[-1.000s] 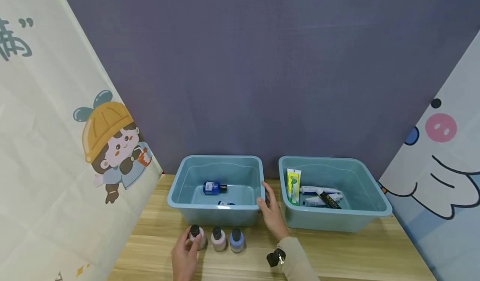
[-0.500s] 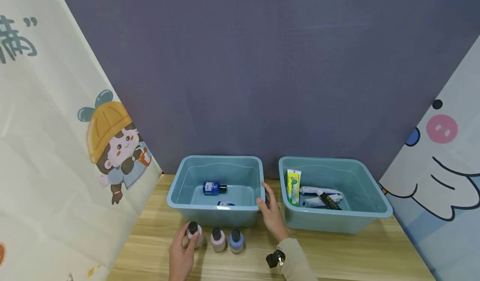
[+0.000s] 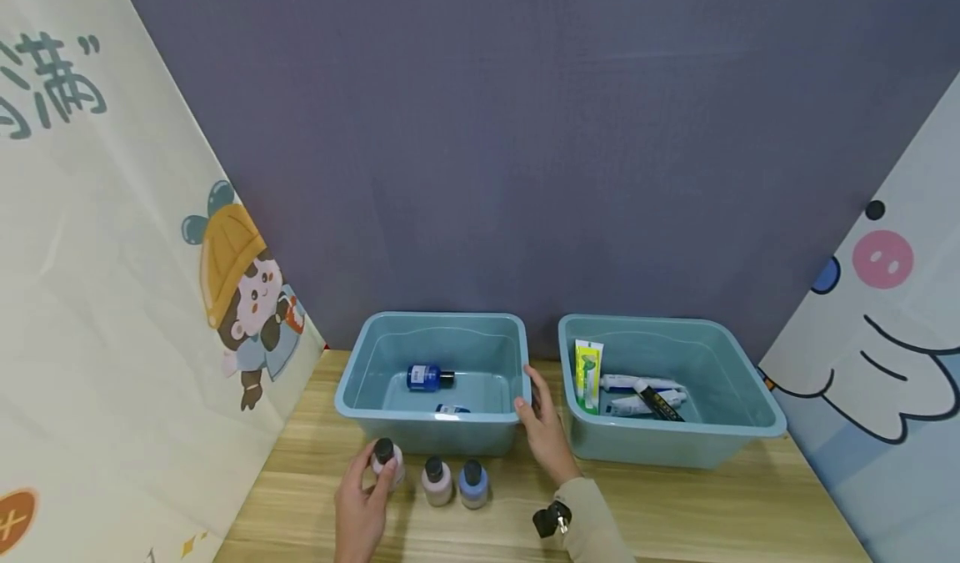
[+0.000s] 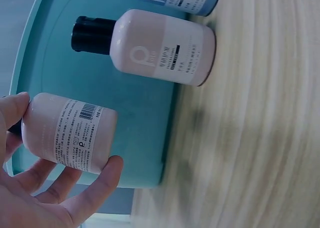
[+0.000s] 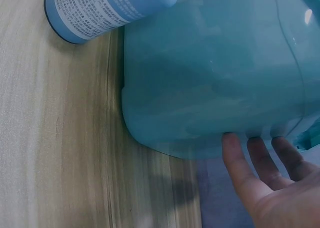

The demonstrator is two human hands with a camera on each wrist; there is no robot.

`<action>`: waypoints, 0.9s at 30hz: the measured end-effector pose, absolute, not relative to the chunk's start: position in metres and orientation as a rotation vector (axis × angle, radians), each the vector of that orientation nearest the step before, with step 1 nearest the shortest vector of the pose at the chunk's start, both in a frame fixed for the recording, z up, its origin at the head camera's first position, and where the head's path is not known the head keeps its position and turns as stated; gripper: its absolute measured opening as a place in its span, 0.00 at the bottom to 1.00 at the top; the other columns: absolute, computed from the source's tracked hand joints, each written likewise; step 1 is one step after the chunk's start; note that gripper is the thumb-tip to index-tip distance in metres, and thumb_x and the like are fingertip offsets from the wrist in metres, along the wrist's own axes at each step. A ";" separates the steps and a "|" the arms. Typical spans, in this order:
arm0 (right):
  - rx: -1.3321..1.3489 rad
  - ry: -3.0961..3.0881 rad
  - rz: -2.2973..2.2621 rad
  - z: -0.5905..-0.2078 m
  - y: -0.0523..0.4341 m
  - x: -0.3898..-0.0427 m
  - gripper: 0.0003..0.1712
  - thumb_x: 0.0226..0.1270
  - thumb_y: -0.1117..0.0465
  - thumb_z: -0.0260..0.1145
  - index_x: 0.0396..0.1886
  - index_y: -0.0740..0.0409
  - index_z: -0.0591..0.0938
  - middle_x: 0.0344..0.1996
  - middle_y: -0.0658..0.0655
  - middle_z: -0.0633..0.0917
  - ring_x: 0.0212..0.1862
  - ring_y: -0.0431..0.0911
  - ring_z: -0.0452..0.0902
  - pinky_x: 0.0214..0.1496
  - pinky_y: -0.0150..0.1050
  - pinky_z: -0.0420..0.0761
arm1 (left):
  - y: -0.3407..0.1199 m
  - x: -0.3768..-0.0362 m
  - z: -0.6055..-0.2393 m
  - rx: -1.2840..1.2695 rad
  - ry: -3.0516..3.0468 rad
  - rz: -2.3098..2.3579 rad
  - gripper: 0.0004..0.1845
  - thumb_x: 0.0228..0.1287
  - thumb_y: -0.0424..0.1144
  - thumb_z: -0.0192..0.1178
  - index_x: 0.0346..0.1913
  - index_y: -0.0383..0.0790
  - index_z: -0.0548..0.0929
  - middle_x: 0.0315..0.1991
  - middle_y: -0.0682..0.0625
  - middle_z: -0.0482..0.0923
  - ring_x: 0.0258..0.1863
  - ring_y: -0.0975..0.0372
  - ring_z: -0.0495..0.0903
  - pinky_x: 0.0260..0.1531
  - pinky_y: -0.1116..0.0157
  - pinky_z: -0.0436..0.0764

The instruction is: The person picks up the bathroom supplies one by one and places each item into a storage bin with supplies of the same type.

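My left hand (image 3: 362,500) holds a pale pink bottle (image 4: 70,133) with a black cap, raised off the table in front of the left bin. In the left wrist view, fingers are round its cap end and one supports its base. A second pale pink bottle (image 3: 437,485) and a blue bottle (image 3: 473,488) stand upright to its right. My right hand (image 3: 546,429) grips the right front corner of the left blue-green bin (image 3: 435,438), thumb at the rim and fingers against the outer wall. Inside lie a dark blue bottle (image 3: 426,378) and another, partly hidden, blue item (image 3: 452,409).
A second blue-green bin (image 3: 652,446) stands at the right with several tubes, including a yellow-green tube (image 3: 588,371) and a black one (image 3: 660,403). A dark wall (image 3: 480,146) rises behind the bins. Printed cloths flank the wooden table (image 3: 300,480).
My left hand has lifted the pale pink bottle and shifted it slightly left and toward the bin. My right hand stays at the bin's corner.
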State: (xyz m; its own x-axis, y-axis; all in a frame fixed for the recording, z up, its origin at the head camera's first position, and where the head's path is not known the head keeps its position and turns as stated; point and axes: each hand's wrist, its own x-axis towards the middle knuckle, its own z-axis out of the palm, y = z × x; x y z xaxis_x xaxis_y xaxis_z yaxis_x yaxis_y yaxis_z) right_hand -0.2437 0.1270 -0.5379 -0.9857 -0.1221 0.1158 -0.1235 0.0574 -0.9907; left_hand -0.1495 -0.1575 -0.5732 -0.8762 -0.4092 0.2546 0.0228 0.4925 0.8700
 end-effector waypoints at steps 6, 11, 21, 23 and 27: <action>0.257 -2.274 2.109 -0.567 0.126 -0.259 0.33 0.81 0.46 0.55 0.80 0.30 0.56 0.83 0.57 0.53 0.82 0.61 0.48 0.77 0.67 0.56 | -0.159 -0.150 -0.566 0.313 -2.317 -1.349 0.21 0.72 0.37 0.64 0.65 0.39 0.79 0.61 0.40 0.81 0.60 0.48 0.79 0.39 0.66 0.85; 0.265 -2.269 2.109 -0.570 0.126 -0.260 0.33 0.80 0.44 0.56 0.79 0.28 0.57 0.83 0.55 0.53 0.82 0.61 0.48 0.77 0.67 0.56 | -0.160 -0.151 -0.559 0.303 -2.302 -1.343 0.21 0.71 0.38 0.65 0.64 0.40 0.79 0.61 0.41 0.81 0.57 0.61 0.80 0.39 0.71 0.83; 0.269 -2.265 2.107 -0.574 0.126 -0.264 0.34 0.81 0.47 0.55 0.80 0.31 0.55 0.83 0.58 0.53 0.82 0.62 0.49 0.76 0.68 0.58 | -0.159 -0.153 -0.549 0.264 -2.309 -1.342 0.20 0.72 0.41 0.64 0.63 0.41 0.80 0.59 0.43 0.82 0.58 0.56 0.79 0.39 0.68 0.85; 0.267 -2.270 2.105 -0.574 0.126 -0.264 0.34 0.81 0.47 0.55 0.80 0.30 0.55 0.83 0.58 0.53 0.82 0.62 0.49 0.75 0.68 0.59 | -0.159 -0.152 -0.547 0.258 -2.309 -1.357 0.20 0.73 0.42 0.63 0.64 0.41 0.79 0.59 0.42 0.82 0.59 0.50 0.80 0.40 0.64 0.86; 0.268 -2.275 2.098 -0.574 0.126 -0.264 0.34 0.81 0.46 0.55 0.80 0.30 0.55 0.83 0.57 0.53 0.82 0.62 0.49 0.75 0.68 0.59 | -0.161 -0.152 -0.542 0.253 -2.318 -1.385 0.21 0.74 0.45 0.62 0.65 0.41 0.78 0.61 0.41 0.81 0.61 0.46 0.79 0.41 0.62 0.87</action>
State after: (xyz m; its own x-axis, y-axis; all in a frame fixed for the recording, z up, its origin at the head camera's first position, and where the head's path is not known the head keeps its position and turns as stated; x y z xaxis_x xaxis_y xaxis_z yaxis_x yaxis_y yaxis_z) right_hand -0.2636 0.1260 -0.5739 -0.9845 -0.1026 0.1426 -0.1504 0.0731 -0.9859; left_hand -0.1519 -0.1607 -0.5416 -0.8928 -0.3647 0.2646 0.0602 0.4855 0.8722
